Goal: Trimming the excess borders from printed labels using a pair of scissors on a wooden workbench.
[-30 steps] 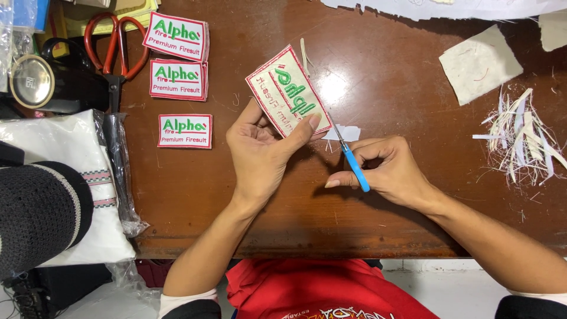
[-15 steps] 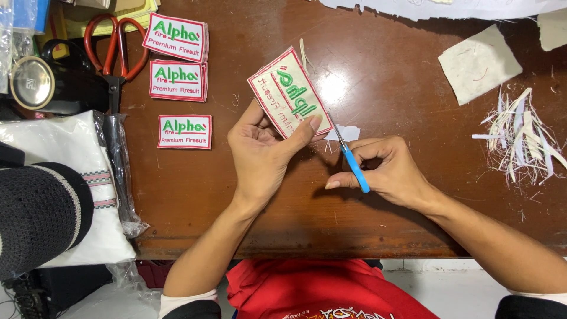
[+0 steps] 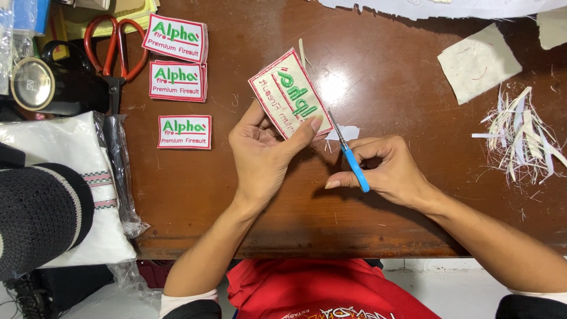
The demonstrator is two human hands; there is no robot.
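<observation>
My left hand (image 3: 263, 150) holds a white embroidered patch (image 3: 288, 94) with a red border and green lettering, tilted above the brown table (image 3: 378, 82). Thumb and fingers pinch its lower edge. My right hand (image 3: 387, 168) grips small blue-handled snips (image 3: 349, 155), whose metal tips touch the patch's lower right corner. A small white scrap (image 3: 348, 133) lies on the table just beside the blades.
Three finished patches (image 3: 177, 80) lie at the upper left beside red-handled scissors (image 3: 114, 50). A pile of white trimmings (image 3: 522, 139) and a beige cloth square (image 3: 478, 62) sit at the right. Bagged white cloth (image 3: 71, 177) and a dark knitted item (image 3: 35, 215) lie left.
The patch has shifted slightly in my left hand; the snips stay at its lower right corner. Otherwise almost nothing has moved.
</observation>
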